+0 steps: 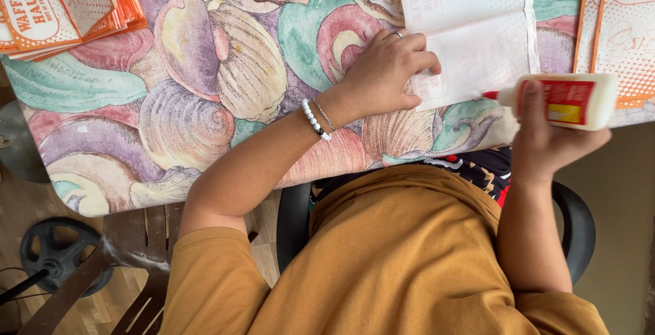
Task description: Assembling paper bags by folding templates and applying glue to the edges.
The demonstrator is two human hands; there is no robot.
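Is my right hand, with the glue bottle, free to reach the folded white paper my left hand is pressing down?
Probably yes: the right hand holds the glue bottle beside the white paper, nothing between.

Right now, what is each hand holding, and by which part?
The right hand holds a white glue bottle around its body. The left hand holds nothing, only pressing the white paper's lower left corner down.

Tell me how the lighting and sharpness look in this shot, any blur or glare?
Head view: soft, even daylight, with no hard shadows on the shell-patterned tablecloth; the left hand pressing the white folded paper sheet is sharp; the right hand and its white glue bottle with red label are slightly motion-blurred; the paper looks bright, nearly washed out.
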